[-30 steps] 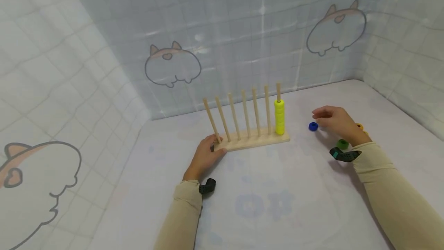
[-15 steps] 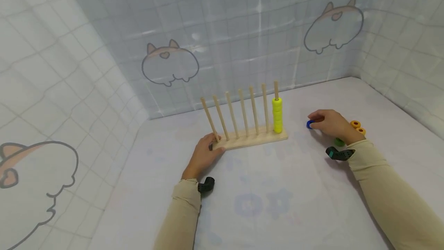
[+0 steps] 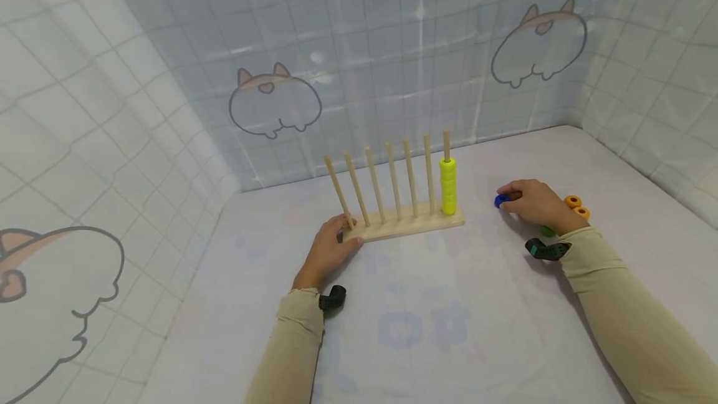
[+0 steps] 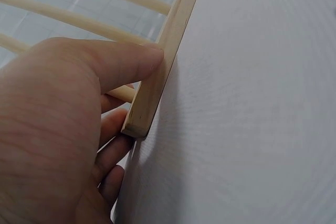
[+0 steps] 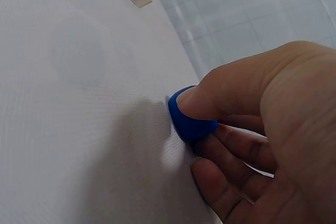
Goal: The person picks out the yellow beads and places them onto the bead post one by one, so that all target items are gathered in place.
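A wooden peg rack [image 3: 409,226] stands on the table, with a row of several upright pegs. Yellow beads [image 3: 448,187] are stacked on its rightmost peg; the other pegs are bare. My left hand [image 3: 327,249] grips the rack's left end, its thumb along the front edge of the base [image 4: 152,85] in the left wrist view, the fingers behind. To the right of the rack, my right hand [image 3: 535,204] pinches a blue bead [image 5: 191,119] between thumb and fingers, close to the tabletop.
Two orange beads [image 3: 578,207] lie just right of my right hand. Partly hidden under that wrist is a green bead [image 3: 548,230]. A tile-patterned sheet [image 3: 370,67] rises behind the table and along both sides.
My right hand has lowered onto the blue bead and now pinches it. The left hand keeps its grip on the rack. The view has shifted slightly.
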Tool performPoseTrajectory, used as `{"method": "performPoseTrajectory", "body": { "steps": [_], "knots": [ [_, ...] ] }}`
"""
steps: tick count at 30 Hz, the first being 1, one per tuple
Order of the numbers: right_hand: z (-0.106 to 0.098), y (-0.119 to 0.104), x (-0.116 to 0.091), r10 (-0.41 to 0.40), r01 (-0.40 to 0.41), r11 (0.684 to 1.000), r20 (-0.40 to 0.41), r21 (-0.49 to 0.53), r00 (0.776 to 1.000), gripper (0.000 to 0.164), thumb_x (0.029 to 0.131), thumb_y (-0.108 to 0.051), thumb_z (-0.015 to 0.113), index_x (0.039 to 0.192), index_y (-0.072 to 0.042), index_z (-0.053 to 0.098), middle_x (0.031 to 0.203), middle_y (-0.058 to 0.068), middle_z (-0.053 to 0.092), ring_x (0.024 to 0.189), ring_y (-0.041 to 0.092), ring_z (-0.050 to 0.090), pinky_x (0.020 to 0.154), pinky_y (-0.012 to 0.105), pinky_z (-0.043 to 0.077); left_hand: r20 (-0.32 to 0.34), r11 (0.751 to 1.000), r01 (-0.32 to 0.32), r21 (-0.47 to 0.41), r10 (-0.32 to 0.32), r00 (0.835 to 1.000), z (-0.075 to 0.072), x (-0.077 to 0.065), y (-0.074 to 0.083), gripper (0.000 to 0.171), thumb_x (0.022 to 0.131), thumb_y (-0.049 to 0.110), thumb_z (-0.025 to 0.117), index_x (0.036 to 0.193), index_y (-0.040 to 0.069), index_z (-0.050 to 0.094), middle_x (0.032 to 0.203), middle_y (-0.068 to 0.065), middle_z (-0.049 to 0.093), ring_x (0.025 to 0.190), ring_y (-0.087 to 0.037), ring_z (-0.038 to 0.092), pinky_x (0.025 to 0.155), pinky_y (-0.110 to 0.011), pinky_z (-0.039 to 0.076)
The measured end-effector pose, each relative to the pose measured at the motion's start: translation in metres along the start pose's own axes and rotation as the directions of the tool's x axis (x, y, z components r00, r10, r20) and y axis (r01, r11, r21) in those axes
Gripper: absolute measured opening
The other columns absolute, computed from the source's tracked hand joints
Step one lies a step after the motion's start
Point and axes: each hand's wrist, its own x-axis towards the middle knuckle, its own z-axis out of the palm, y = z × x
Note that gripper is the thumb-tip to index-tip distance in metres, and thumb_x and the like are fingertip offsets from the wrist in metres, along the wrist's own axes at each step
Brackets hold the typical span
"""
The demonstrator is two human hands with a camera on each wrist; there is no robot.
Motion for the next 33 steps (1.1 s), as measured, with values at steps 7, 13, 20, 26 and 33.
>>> {"method": "performPoseTrajectory", "body": {
  "steps": [7, 13, 20, 26, 33],
  "knots": [
    [-0.002, 0.0, 0.0, 0.001, -0.001, 1.0, 0.0, -0.003, 1.0, 0.048, 0.096, -0.022, 0.063, 0.136, 0.004, 0.056, 0.129, 0.029, 0.057, 0.116, 0.041, 0.053, 0.097, 0.058, 0.043, 0.001, 1.0, -0.008, -0.008, 0.008, 1.0, -0.001, 0.0, 0.001, 0.047, 0.093, 0.034, 0.07, 0.136, 0.018, 0.06, 0.154, -0.003, 0.042, 0.143, -0.027, 0.033, 0.115, -0.049, 0.029],
    [-0.003, -0.001, -0.003, 0.006, -0.006, 1.0, -0.01, -0.002, 1.0, 0.049, 0.097, -0.025, 0.064, 0.135, 0.005, 0.056, 0.128, 0.028, 0.059, 0.116, 0.04, 0.055, 0.096, 0.057, 0.044, 0.0, 1.0, -0.029, 0.0, 0.029, 1.0, 0.0, 0.002, 0.0, 0.047, 0.093, 0.033, 0.07, 0.136, 0.016, 0.061, 0.153, -0.006, 0.043, 0.142, -0.029, 0.035, 0.115, -0.05, 0.03],
    [-0.012, 0.002, -0.01, -0.02, 0.02, 1.0, -0.079, -0.007, 0.997, 0.047, 0.099, -0.03, 0.061, 0.133, 0.003, 0.059, 0.126, 0.026, 0.063, 0.115, 0.042, 0.057, 0.094, 0.056, 0.046, -0.008, 1.0, -0.023, 0.001, 0.023, 1.0, 0.001, 0.0, -0.001, 0.045, 0.093, 0.031, 0.071, 0.134, 0.016, 0.062, 0.152, -0.006, 0.044, 0.142, -0.028, 0.036, 0.114, -0.049, 0.03],
    [-0.024, 0.008, -0.016, -0.014, 0.019, 0.999, -0.157, 0.031, 0.987, 0.044, 0.101, -0.03, 0.058, 0.132, 0.001, 0.06, 0.125, 0.024, 0.064, 0.115, 0.039, 0.057, 0.094, 0.054, 0.045, -0.003, 1.0, -0.014, -0.002, 0.014, 1.0, 0.0, 0.0, -0.001, 0.043, 0.093, 0.032, 0.071, 0.132, 0.017, 0.062, 0.153, -0.004, 0.044, 0.142, -0.027, 0.035, 0.115, -0.048, 0.029],
    [-0.038, 0.021, -0.024, 0.052, -0.041, 0.997, -0.201, 0.063, 0.978, 0.052, 0.102, -0.04, 0.055, 0.135, 0.0, 0.056, 0.128, 0.026, 0.06, 0.112, 0.038, 0.055, 0.089, 0.048, 0.046, -0.002, 1.0, -0.023, 0.001, 0.023, 1.0, -0.001, 0.0, 0.0, 0.041, 0.093, 0.03, 0.071, 0.131, 0.016, 0.062, 0.153, -0.005, 0.043, 0.142, -0.027, 0.035, 0.115, -0.048, 0.029]
  ]
}}
